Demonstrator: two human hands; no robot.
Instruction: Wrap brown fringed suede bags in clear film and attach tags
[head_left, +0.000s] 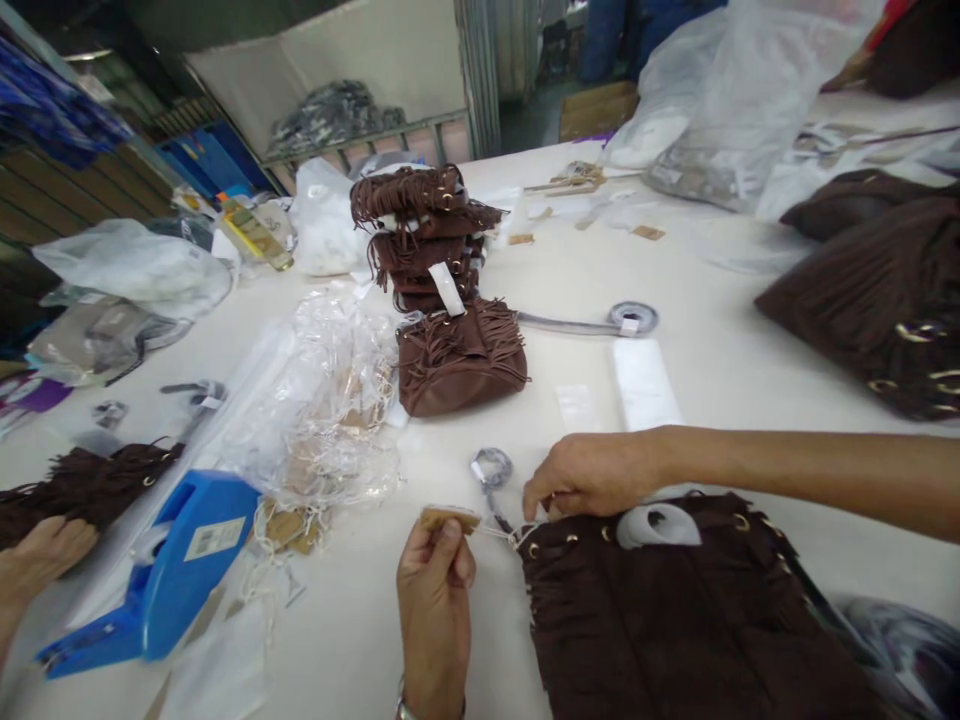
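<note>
Between thumb and fingers, my left hand (437,580) pinches a brown cardboard tag (450,519). A pale string (495,533) runs from the tag to the top left corner of a dark brown fringed bag (645,610). My right hand (592,478) reaches in from the right, its fingers closed on the string at that corner; the fingertips are partly hidden. The bag lies flat with gold eyelets along its top edge, and a white paper roll (658,525) sits on it. A coiled grey strap (491,468) lies beside my right hand.
Ahead stands a stack of brown fringed bags (424,240), with another bag (463,360) before it. To the left are string tags in clear plastic (337,400) and a blue tape dispenser (191,560). Another person's hand (49,550) rests by a fringed bag at far left.
</note>
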